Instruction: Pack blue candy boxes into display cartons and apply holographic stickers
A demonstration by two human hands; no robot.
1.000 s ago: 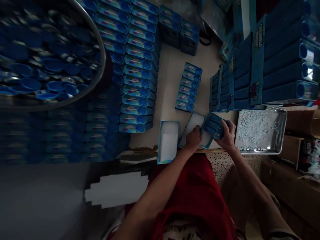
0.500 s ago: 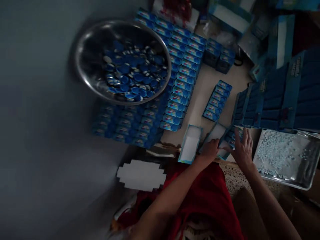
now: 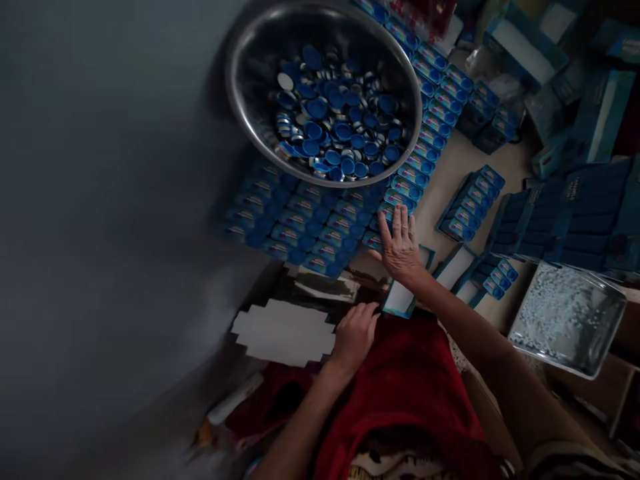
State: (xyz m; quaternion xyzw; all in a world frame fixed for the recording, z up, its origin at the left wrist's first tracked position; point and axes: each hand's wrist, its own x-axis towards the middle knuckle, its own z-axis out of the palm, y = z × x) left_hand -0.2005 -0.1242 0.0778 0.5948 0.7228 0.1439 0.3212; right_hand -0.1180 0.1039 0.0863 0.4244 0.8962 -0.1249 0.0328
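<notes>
Stretched over the front end of the rows of small blue boxes (image 3: 415,177), my right hand (image 3: 401,245) is open, fingers spread and pointing away from me. Its fingertips are at the nearest boxes of the row; contact is hard to judge. My left hand (image 3: 354,337) is at the table's front edge, fingers loosely bent and no held thing visible. Just right of its fingertips lies a long open carton (image 3: 400,298) with a white inside, partly covered by my right hand and wrist. Beside it lie another open carton (image 3: 455,267) and a carton with several small blue boxes (image 3: 500,277).
A steel bowl (image 3: 235,87) of blue lids stands on the boxes at the left. Right are a short row of boxes (image 3: 473,203), stacked blue cartons (image 3: 565,213) and a clear tray (image 3: 607,333) of small pale pieces. A white jagged-edged sheet (image 3: 285,333) lies below.
Both hands have left the cartons at the right and moved left, my right hand to the box rows, my left to the table edge. The view has shifted, so the bowl sits further right.
</notes>
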